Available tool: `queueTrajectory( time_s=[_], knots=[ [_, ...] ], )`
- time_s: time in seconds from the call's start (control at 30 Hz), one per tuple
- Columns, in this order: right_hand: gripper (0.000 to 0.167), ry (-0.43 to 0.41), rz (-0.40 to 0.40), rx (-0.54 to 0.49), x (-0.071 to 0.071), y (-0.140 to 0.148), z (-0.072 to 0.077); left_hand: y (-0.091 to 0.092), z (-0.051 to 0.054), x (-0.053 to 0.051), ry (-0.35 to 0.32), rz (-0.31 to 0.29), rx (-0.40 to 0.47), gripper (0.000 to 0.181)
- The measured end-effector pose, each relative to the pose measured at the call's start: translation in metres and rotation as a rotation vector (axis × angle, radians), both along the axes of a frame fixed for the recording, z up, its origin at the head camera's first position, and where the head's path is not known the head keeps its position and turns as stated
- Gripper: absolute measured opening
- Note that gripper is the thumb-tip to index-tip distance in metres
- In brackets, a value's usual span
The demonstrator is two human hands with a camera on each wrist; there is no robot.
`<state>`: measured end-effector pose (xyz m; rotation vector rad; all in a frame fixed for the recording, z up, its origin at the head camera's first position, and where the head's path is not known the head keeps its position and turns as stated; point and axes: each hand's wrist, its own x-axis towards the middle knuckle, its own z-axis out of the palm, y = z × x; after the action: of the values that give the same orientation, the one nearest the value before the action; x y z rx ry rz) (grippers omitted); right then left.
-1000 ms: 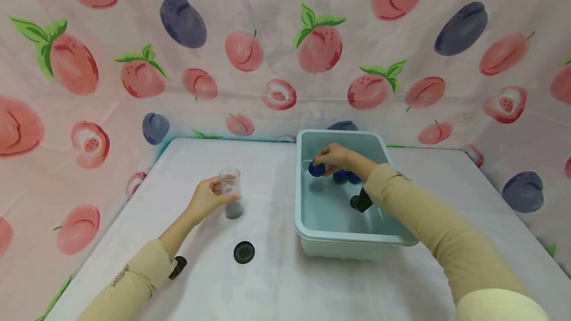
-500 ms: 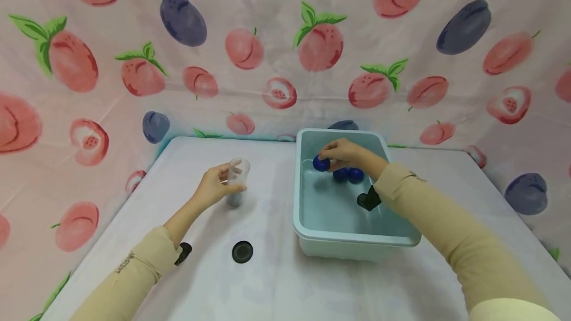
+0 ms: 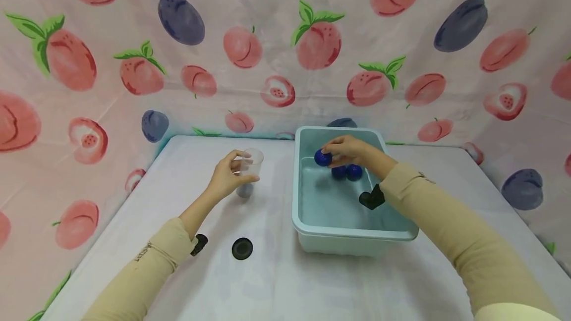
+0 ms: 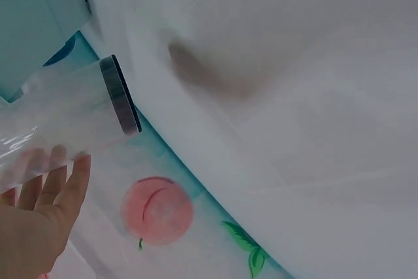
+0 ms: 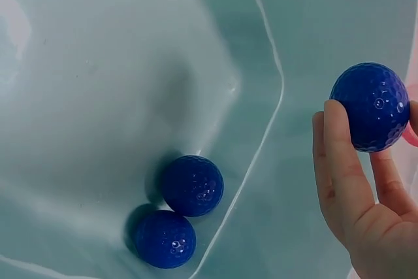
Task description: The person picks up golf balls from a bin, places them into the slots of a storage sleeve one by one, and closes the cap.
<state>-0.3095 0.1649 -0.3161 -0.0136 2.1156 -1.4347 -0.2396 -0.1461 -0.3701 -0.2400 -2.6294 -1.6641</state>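
My left hand (image 3: 229,175) grips a clear plastic tube (image 3: 252,162), its fingers and thumb round the wall. The tube is lifted off the table, open end up. In the left wrist view the clear tube (image 4: 59,109) has a dark band at its base. My right hand (image 3: 350,150) pinches a blue golf ball (image 3: 323,157) over the bin; in the right wrist view this golf ball (image 5: 370,107) sits between fingertips and thumb. Two more blue golf balls (image 5: 192,185) lie touching each other in the light blue bin (image 3: 357,234).
A round black lid (image 3: 242,248) lies flat on the white table (image 3: 267,286), in front of the left hand and left of the bin. Behind the table hangs a fruit-print cloth (image 3: 276,38). A black wrist camera (image 3: 372,197) sits at the right cuff.
My left hand has raised the tube and carried it right and away from me. The right hand has lifted its golf ball a little higher, slightly to the right.
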Motion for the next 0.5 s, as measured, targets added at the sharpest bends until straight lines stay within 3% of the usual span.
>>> queueTrajectory(
  time_s=[0.2,0.5],
  knots=[
    [0.047,-0.018,-0.023,-0.026,0.001,0.0,0.007,0.009,0.004,-0.002,0.019,0.019,-0.014,0.06],
    [0.048,-0.04,-0.071,-0.117,0.005,-0.002,0.014,0.025,0.012,-0.004,0.088,-0.003,0.003,0.061]
  ],
)
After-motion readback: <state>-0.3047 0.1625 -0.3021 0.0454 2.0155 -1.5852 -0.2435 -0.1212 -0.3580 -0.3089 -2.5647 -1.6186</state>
